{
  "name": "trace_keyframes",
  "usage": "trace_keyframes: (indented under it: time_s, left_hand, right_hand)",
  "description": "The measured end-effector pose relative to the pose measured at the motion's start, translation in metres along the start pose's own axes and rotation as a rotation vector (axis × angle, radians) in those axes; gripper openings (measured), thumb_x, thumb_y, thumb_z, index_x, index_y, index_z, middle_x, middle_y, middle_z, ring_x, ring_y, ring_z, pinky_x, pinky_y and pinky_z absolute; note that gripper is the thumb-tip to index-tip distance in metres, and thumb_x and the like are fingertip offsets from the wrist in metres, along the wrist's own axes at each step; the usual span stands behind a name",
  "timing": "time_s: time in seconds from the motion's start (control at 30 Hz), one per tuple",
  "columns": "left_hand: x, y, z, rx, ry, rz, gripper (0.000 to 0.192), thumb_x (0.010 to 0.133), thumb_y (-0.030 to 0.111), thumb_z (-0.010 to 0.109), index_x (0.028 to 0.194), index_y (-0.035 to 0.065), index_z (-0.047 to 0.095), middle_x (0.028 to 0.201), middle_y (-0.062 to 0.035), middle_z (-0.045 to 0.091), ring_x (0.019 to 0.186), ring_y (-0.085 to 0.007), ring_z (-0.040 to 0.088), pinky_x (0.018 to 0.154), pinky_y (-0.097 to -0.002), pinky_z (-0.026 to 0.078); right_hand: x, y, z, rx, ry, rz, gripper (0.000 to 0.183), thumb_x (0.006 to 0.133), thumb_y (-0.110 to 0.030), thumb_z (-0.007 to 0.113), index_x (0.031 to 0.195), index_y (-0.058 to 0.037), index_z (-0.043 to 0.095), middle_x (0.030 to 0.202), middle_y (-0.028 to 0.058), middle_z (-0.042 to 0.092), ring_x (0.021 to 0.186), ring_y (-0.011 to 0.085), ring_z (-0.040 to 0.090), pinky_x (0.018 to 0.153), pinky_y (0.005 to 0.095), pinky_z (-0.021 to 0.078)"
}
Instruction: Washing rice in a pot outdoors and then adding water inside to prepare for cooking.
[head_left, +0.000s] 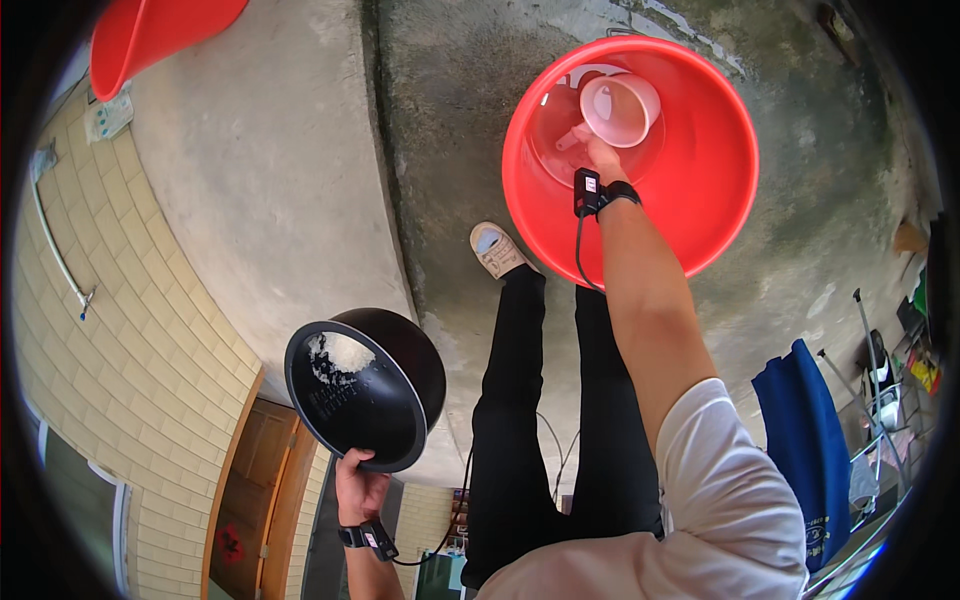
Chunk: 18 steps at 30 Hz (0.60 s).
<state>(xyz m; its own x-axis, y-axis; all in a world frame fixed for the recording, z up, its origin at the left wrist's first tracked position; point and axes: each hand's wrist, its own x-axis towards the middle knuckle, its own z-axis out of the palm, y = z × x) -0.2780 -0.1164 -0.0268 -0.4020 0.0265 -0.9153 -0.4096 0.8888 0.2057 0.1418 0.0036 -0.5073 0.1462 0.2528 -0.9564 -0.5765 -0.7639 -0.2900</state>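
My left hand (361, 484) grips the rim of a black rice cooker inner pot (367, 427), which is tilted with its mouth towards me. White rice grains (341, 354) cling together at the far side inside it. My right hand (598, 150) reaches down into a large red plastic tub (697, 172) and is closed on the handle of a pale pink plastic dipper (621, 109). The dipper is near the tub's far inner wall, over what looks like shallow water (551, 150). How much the dipper holds is unclear. Both wrists wear black devices with cables.
A raised concrete ledge (300, 150) runs along the left, with another red plastic container (150, 37) at upper left. My slippered foot (496, 251) stands beside the tub. At right are a blue cloth (806, 442) and a metal rack (885, 427).
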Motion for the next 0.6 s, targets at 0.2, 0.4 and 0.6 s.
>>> trace_keyframes:
  time_s: [0.2, 0.4, 0.6]
  left_hand:
    - [-0.006, 0.008, 0.016, 0.004, -0.02, -0.001, 0.05, 0.076, 0.002, 0.06, 0.126, -0.002, 0.054, 0.116, -0.0121, 0.065, 0.099, -0.0276, 0.066, 0.081, -0.0371, 0.055]
    - [0.012, 0.015, 0.034, 0.071, -0.17, -0.001, 0.053, 0.076, 0.005, 0.062, 0.128, -0.0023, 0.053, 0.123, -0.0133, 0.064, 0.108, -0.0294, 0.064, 0.091, -0.0388, 0.053]
    - [-0.002, 0.014, 0.004, 0.036, -0.123, 0.027, 0.054, 0.076, 0.004, 0.062, 0.129, -0.003, 0.053, 0.125, -0.014, 0.063, 0.109, -0.0299, 0.064, 0.092, -0.0389, 0.053]
  right_hand:
    - [0.015, 0.01, 0.005, 0.307, -0.01, 0.067, 0.021, 0.092, -0.027, 0.067, 0.091, -0.0061, 0.061, 0.078, 0.0077, 0.062, 0.074, 0.0247, 0.061, 0.06, 0.0421, 0.0516]
    - [0.044, 0.023, -0.056, 0.173, 0.541, -0.541, 0.027, 0.088, -0.024, 0.071, 0.094, 0.0015, 0.067, 0.08, 0.0136, 0.07, 0.074, 0.0304, 0.066, 0.068, 0.0404, 0.0521]
    - [-0.068, -0.011, 0.002, -0.601, 0.729, -0.255, 0.04, 0.084, -0.031, 0.064, 0.102, 0.005, 0.067, 0.106, 0.0301, 0.066, 0.104, 0.046, 0.063, 0.091, 0.0482, 0.0512]
